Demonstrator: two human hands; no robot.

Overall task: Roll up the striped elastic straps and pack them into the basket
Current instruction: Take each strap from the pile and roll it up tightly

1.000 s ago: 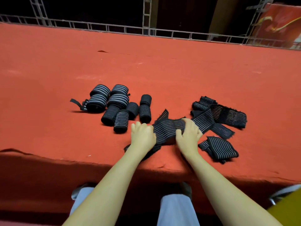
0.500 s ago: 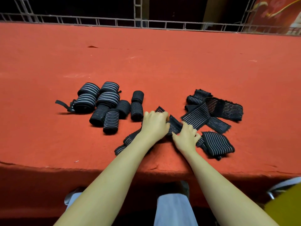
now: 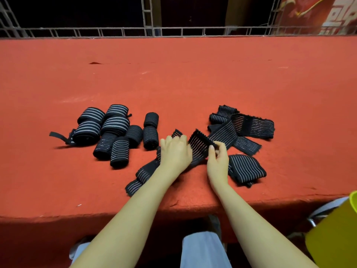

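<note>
A black strap with thin white stripes (image 3: 199, 147) lies across the near middle of the red table, its tail (image 3: 139, 180) trailing toward the front edge. My left hand (image 3: 174, 151) holds the strap with curled fingers. My right hand (image 3: 218, 157) pinches its raised end between thumb and fingers. Several rolled-up straps (image 3: 116, 132) sit in a cluster to the left. Loose unrolled straps (image 3: 241, 128) are heaped at the right, and a folded one (image 3: 246, 168) lies just right of my right hand. No basket can be identified.
The red felt-covered table (image 3: 173, 84) stretches far back to a metal truss rail (image 3: 173, 31). Its front edge runs just below my forearms. A yellow object (image 3: 336, 235) stands off the table at the bottom right. My knees show beneath the edge.
My left hand has slid right and forward along the strap. My right hand has lifted the strap's end off the table and now pinches it upright.
</note>
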